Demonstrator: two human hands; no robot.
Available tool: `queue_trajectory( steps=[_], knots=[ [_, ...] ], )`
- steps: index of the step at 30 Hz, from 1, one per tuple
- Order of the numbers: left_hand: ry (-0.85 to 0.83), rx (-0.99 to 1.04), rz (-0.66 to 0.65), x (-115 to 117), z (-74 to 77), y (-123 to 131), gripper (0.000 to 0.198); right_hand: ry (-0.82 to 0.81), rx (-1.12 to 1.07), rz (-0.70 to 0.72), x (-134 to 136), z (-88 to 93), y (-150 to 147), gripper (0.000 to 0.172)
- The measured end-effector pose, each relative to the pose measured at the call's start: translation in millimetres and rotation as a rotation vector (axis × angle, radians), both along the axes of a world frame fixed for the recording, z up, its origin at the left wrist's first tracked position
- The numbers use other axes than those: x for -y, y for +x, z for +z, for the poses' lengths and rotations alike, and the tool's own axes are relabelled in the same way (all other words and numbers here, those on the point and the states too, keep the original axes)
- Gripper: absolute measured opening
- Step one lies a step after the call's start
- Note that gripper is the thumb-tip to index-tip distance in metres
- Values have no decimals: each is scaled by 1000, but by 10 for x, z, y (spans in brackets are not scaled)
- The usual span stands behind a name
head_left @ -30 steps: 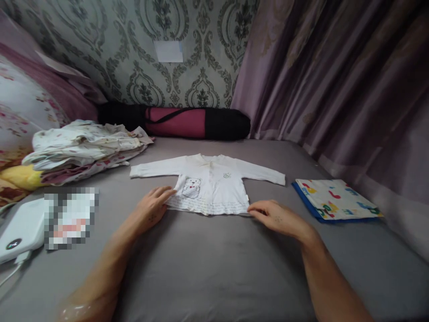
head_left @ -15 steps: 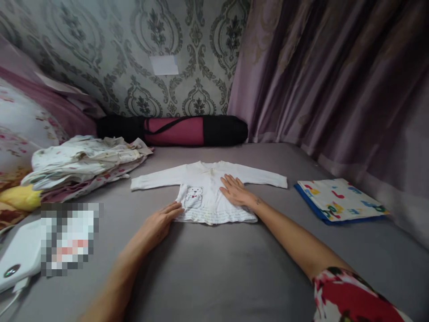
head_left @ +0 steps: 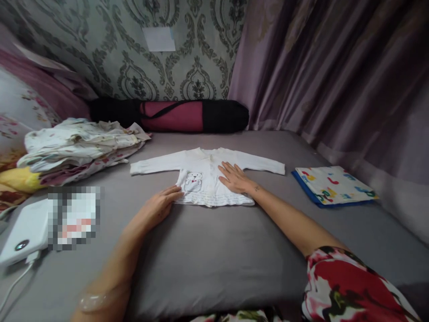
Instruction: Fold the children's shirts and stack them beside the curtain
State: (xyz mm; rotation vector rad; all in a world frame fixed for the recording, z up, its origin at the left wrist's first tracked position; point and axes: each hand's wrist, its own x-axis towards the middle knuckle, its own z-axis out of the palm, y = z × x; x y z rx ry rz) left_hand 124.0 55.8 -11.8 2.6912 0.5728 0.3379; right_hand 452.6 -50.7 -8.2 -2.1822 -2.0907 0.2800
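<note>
A small white long-sleeved baby top [head_left: 209, 172] lies spread on the grey sheet, both sleeves stretched out sideways and its collar away from me. A bear drawing with a red bow shows on its left side, and a row of fastenings seems to run down the front. My left hand [head_left: 165, 200] rests with its fingers over the lower left edge, extended and gripping nothing. Flat on the right half of the chest lies my right hand [head_left: 236, 178], fingers spread, covering part of the cloth.
A heap of clothes [head_left: 80, 147] lies at the left, above a white power bank [head_left: 28, 230] with a cable. Folded patterned cloth [head_left: 335, 184] on blue fabric lies at the right. A black and maroon roll bag [head_left: 170, 115] lies along the wall. Curtains [head_left: 284, 67] hang at the right.
The view has tilted down, so everything sits higher in the picture. Both hands stay in nearly the same places on the top.
</note>
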Motion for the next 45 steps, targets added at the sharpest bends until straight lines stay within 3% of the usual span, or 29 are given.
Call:
queue_trajectory(
  steps=[6, 16, 20, 23, 26, 29, 32, 36, 40, 45],
  knots=[
    [7, 11, -8, -43, -43, -15, 45, 2, 13, 80, 382, 61, -242, 67],
    [-35, 38, -1, -22, 27, -19, 43, -45, -67, 249, 915, 173, -589, 55],
    [-51, 11, 41, 37, 121, -6, 38, -88, -148, 304, 1141, 320, -705, 53],
    [-102, 25, 79, 105, 223, 31, 28, -78, -203, 310, 1167, 502, -757, 47],
    [-134, 76, 133, 148, 272, 78, 32, -57, -231, 262, 963, 661, -796, 44],
    [-114, 169, 236, 147, 237, 109, 34, 32, -251, 193, 563, 676, -868, 47],
    [-96, 158, 371, 128, 170, 110, 31, 151, -268, 165, 112, 524, -984, 41],
    [-98, 58, 492, 114, 120, 87, 25, 57, -158, 103, -363, 252, -1150, 51],
    [-151, 12, 508, 106, 121, 79, 24, -46, -134, -32, -694, 121, -1224, 61],
    [-187, -20, 548, 114, 176, 109, 22, -20, -103, -172, -967, 27, -1240, 67]
  ],
)
